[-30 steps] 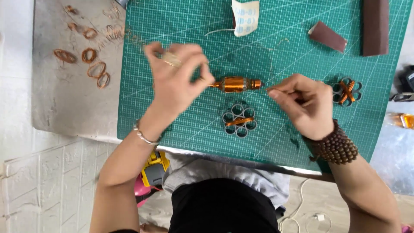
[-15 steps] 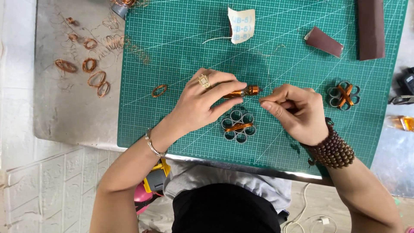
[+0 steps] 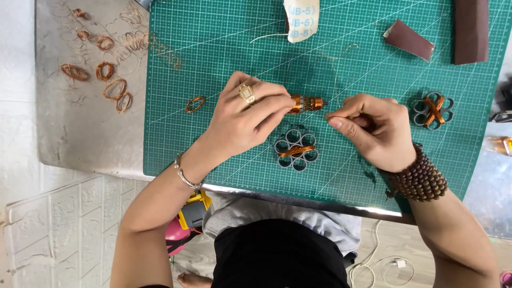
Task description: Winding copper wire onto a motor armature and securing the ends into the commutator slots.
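- The left hand (image 3: pixel 242 120) clasps a small copper-wound rotor (image 3: pixel 305 103), fingers curled round its near end, holding it just above the green cutting mat (image 3: pixel 224 64), near the mat's middle.
- The right hand (image 3: pixel 373 130) is pinched shut, thumb against forefinger; it seems to hold a fine wire (image 3: pixel 335 80) running up from the rotor's tip, though the strand is too thin to be sure.
- To do this well, I judge the wire should be kept taut and in line with the rotor, and the left hand's hold steady so it does not roll.
- No true containers show. A grey ring cluster (image 3: pixel 295 149) lies just below the rotor with a copper strip across it; a second cluster (image 3: pixel 433 110) lies beside the right hand.
- Loose copper coils (image 3: pixel 114 90) lie on the bare metal desk (image 3: pixel 80 138), well apart.
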